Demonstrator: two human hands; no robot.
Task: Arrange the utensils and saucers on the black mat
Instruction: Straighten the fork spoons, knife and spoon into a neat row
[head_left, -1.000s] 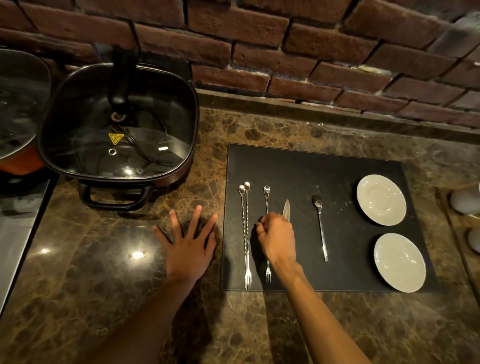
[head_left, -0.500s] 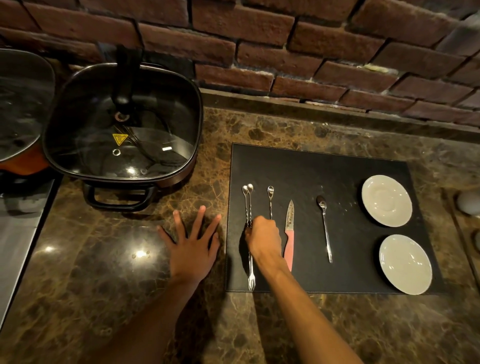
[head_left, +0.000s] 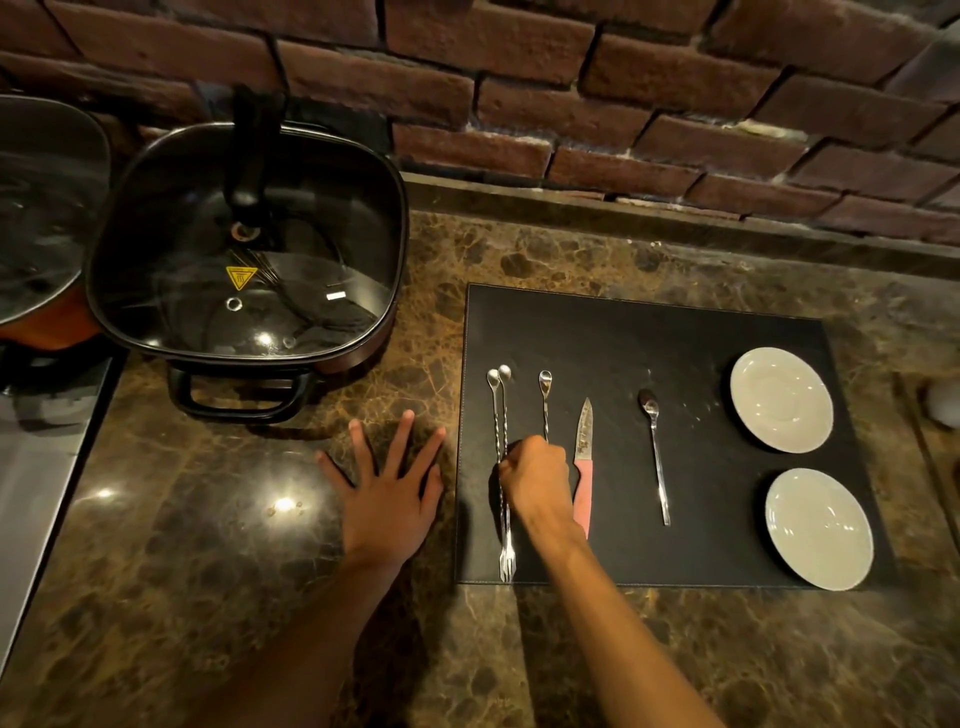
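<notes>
Two saucers (head_left: 781, 399) and every utensil lie on the black mat (head_left: 613, 332); right hand (head_left: 535, 475) curls over the leftmost bar spoons (head_left: 497, 415), spacing unfinished, left hand (head_left: 387, 501) spread flat beside.

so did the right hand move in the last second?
Yes. The right hand shifted left, off the knife, onto the paired stirrers by the mat edge.

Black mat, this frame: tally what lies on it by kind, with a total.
Twisted bar spoons with fork ends: 3
Plain spoon: 1
Pink-handled knife: 1
White saucers: 2
Total on the black mat: 7
</notes>
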